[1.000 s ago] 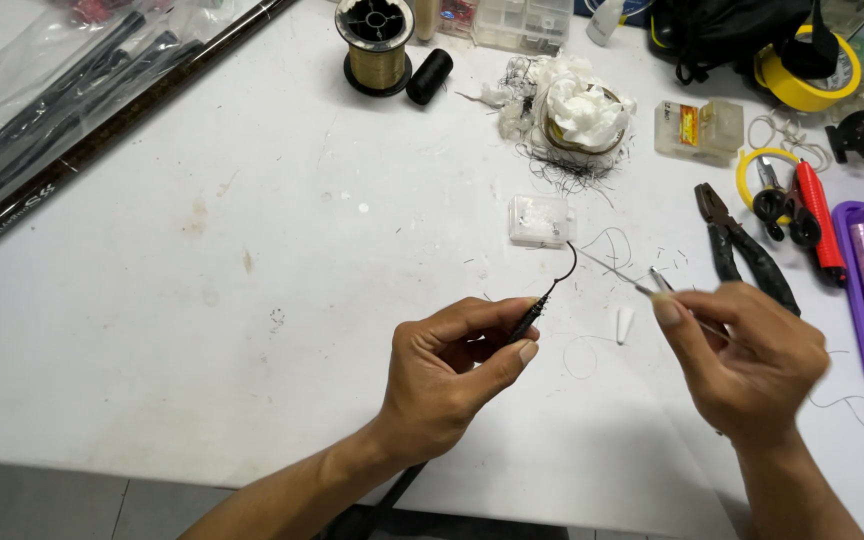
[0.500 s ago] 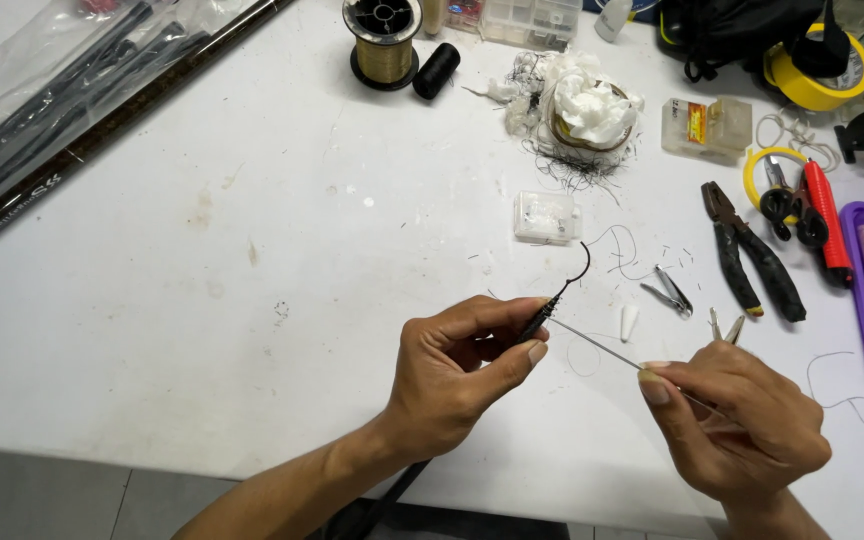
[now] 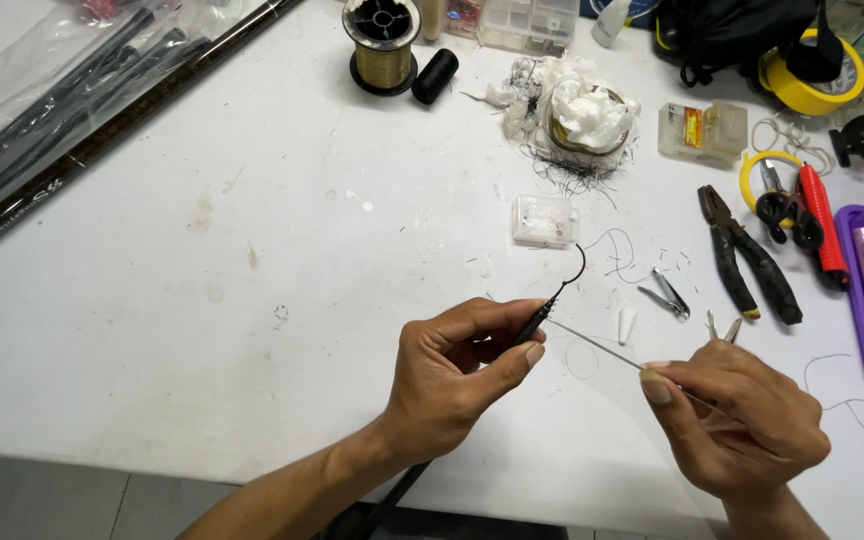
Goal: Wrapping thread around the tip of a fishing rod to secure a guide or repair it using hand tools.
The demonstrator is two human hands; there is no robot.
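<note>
The left hand (image 3: 452, 375) pinches the hook (image 3: 558, 290) while the right hand (image 3: 742, 420) pinches the needle (image 3: 597, 345) beside it, so a slip may prick fingers.

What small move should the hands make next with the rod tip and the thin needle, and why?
Probably the right hand should ease the thin needle a little further toward the rod tip. The left hand pinches the dark tip just below its curved wire guide, and the needle's point already lies right at that wrapped section, aimed along it.
</note>
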